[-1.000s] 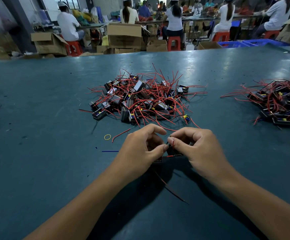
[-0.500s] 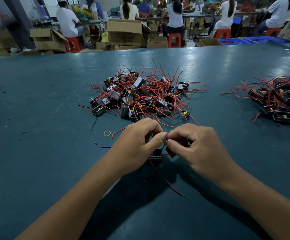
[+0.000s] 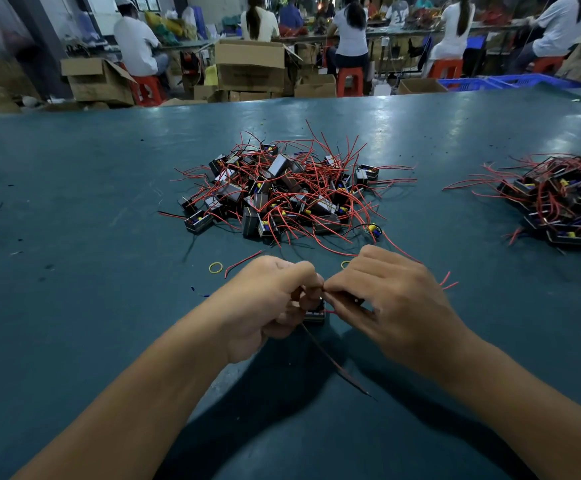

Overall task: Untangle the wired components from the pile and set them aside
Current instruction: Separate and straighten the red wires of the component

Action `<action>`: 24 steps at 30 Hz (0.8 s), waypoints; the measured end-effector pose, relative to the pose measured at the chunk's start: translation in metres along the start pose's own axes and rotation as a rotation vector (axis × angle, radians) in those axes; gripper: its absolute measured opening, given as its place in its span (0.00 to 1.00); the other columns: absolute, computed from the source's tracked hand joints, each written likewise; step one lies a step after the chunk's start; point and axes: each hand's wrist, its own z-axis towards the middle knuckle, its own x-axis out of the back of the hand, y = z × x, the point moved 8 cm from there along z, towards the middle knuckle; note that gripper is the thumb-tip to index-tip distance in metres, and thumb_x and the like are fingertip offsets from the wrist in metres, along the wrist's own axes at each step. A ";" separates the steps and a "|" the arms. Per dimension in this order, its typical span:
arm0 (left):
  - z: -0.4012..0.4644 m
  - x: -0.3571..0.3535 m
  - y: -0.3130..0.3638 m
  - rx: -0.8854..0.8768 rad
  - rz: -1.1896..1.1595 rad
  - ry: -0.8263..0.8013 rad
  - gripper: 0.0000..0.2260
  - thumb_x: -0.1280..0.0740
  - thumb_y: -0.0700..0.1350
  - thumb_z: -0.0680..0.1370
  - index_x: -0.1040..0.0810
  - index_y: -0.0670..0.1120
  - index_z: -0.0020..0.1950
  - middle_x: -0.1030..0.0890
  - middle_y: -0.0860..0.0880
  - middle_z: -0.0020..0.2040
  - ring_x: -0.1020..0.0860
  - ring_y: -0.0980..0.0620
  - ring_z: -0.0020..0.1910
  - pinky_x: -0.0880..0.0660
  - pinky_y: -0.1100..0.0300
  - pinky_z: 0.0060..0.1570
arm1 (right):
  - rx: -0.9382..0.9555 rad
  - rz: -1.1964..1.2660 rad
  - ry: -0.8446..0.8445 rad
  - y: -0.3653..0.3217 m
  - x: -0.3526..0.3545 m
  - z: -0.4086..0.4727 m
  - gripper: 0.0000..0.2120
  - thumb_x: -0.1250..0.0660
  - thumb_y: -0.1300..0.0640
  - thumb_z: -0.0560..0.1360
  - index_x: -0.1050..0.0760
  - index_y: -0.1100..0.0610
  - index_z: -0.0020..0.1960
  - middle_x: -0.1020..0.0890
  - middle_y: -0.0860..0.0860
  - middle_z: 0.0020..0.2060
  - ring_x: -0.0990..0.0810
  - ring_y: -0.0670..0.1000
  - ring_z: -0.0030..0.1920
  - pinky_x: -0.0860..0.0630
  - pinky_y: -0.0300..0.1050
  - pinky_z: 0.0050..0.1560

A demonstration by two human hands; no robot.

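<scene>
A tangled pile (image 3: 282, 192) of small black box components with red wires lies mid-table, just beyond my hands. My left hand (image 3: 268, 299) and my right hand (image 3: 389, 303) meet fingertip to fingertip in front of it, both pinched on one small wired component (image 3: 315, 313) held between them. A dark wire (image 3: 337, 367) trails from it toward me over the table. Red wire ends (image 3: 448, 280) stick out past my right hand. Most of the component is hidden by my fingers.
A second heap of wired components (image 3: 559, 202) lies at the right edge of the teal table (image 3: 74, 271). Two yellow rubber bands (image 3: 215, 267) and a loose red wire (image 3: 242, 262) lie near my left hand. Cardboard boxes (image 3: 251, 64) and seated workers are beyond the far edge.
My hands have drawn closer together and slightly toward me, still working the same component. The trailing wire now hangs lower between my wrists, and red ends show right of my right hand.
</scene>
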 end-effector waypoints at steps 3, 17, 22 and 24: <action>0.001 0.014 0.015 -0.216 0.198 0.089 0.12 0.34 0.42 0.79 0.25 0.46 0.35 0.29 0.54 0.27 0.36 0.55 0.24 0.40 0.66 0.23 | -0.055 0.079 0.008 0.008 0.001 -0.002 0.06 0.30 0.57 0.77 0.19 0.58 0.43 0.21 0.49 0.35 0.26 0.53 0.37 0.26 0.49 0.39; -0.025 0.004 0.059 -1.001 0.916 0.130 0.04 0.27 0.45 0.76 0.15 0.45 0.48 0.21 0.52 0.46 0.24 0.55 0.46 0.28 0.62 0.44 | -0.089 0.180 -0.037 0.017 0.000 -0.002 0.05 0.30 0.57 0.75 0.17 0.58 0.44 0.23 0.42 0.37 0.30 0.42 0.40 0.32 0.35 0.43; -0.023 0.002 0.057 -0.956 0.929 0.087 0.05 0.29 0.47 0.77 0.17 0.46 0.48 0.23 0.54 0.47 0.27 0.59 0.46 0.29 0.63 0.46 | -0.024 0.117 -0.030 0.013 0.000 -0.002 0.05 0.29 0.58 0.76 0.18 0.59 0.44 0.20 0.48 0.36 0.32 0.44 0.39 0.33 0.36 0.43; -0.021 0.001 0.054 -0.908 0.924 0.046 0.05 0.31 0.47 0.78 0.18 0.47 0.48 0.25 0.55 0.48 0.28 0.61 0.46 0.30 0.63 0.46 | 0.000 0.099 -0.022 0.011 0.000 -0.002 0.05 0.30 0.58 0.76 0.19 0.59 0.43 0.20 0.48 0.36 0.31 0.46 0.39 0.34 0.36 0.43</action>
